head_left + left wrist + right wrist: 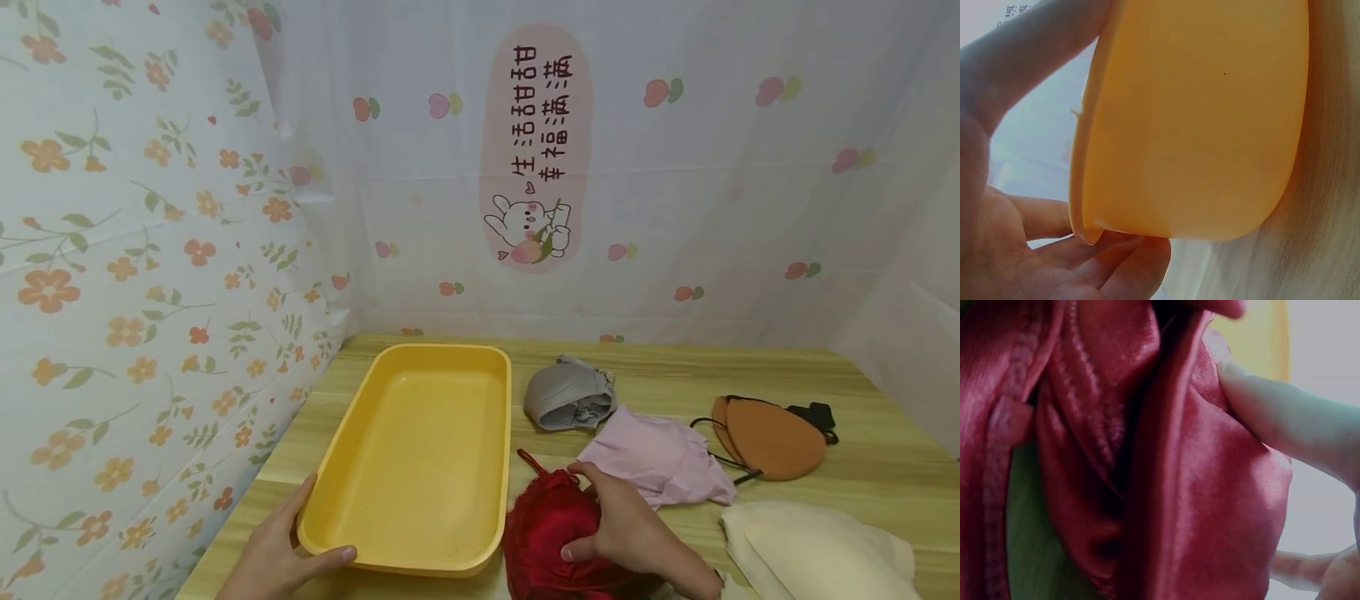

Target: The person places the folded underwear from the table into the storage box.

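Note:
At the near left corner of the yellow tray [412,450], my left hand [281,546] grips the rim, thumb at the front and fingers along the outer side. The left wrist view shows the fingers curled against the tray wall [1197,125]. Just right of the tray lies a red satin bra [543,533] with lace edging and a thin strap. My right hand [626,529] holds it from above, thumb on one side and fingers on the other. Folded red satin [1229,487] fills much of the right wrist view, the thumb pressing on it.
Behind the red bra lie a grey bra [566,396] and a lilac cloth [660,458]. Farther right are orange rounded pieces [776,437] with black straps and a cream folded cloth [817,550]. Patterned sheets [675,208] close off the back and sides of the wooden table [885,467].

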### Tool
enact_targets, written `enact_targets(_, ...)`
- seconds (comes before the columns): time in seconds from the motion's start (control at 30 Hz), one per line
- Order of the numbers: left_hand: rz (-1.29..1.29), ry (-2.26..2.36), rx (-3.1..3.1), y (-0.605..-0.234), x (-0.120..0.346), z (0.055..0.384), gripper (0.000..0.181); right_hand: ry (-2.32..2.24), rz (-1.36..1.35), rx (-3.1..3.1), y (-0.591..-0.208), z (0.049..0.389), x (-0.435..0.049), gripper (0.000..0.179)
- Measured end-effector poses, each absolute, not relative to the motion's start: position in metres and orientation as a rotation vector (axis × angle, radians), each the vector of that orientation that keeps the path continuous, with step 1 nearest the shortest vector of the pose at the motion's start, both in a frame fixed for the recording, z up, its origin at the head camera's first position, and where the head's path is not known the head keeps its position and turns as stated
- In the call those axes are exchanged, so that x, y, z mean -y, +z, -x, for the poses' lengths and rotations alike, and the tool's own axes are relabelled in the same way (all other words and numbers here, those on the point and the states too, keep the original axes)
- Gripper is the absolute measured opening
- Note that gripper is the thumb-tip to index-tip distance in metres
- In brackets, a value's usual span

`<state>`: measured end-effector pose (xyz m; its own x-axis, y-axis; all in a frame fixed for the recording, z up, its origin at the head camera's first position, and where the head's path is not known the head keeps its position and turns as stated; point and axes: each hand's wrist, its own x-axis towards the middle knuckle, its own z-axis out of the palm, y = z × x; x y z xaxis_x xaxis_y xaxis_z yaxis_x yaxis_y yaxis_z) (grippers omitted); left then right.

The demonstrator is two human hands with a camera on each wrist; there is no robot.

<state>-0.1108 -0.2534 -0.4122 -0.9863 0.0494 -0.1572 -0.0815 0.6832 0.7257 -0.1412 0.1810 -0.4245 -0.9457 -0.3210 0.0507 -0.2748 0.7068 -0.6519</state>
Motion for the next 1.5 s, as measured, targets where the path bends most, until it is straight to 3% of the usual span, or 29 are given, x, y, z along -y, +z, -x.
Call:
enact_targets(0.4,0.032,1.179,-2.741,-0.41,0.254,0.106,0.116,-1.538,0.359,-2.32,-0.431,0.149,-0.188,0.083)
enact_targets(0.6,0.005,1.182,-2.764,-0.407,0.249,0.107,0.116,-1.677,0.43,-2.146,-0.425,0.152,-0.195,0.089)
enact_targets(1.0,0.045,1.311,-2.682,-0.407,0.248,0.104,0.118,-1.753,0.476,-2.023,-0.42,0.155,-0.203,0.074)
enact_targets(1.5,0.046,1.335,-2.69,-0.407,0.249,0.104,0.118,-1.784,0.516,-1.913,-0.372,0.162,-0.203,0.073)
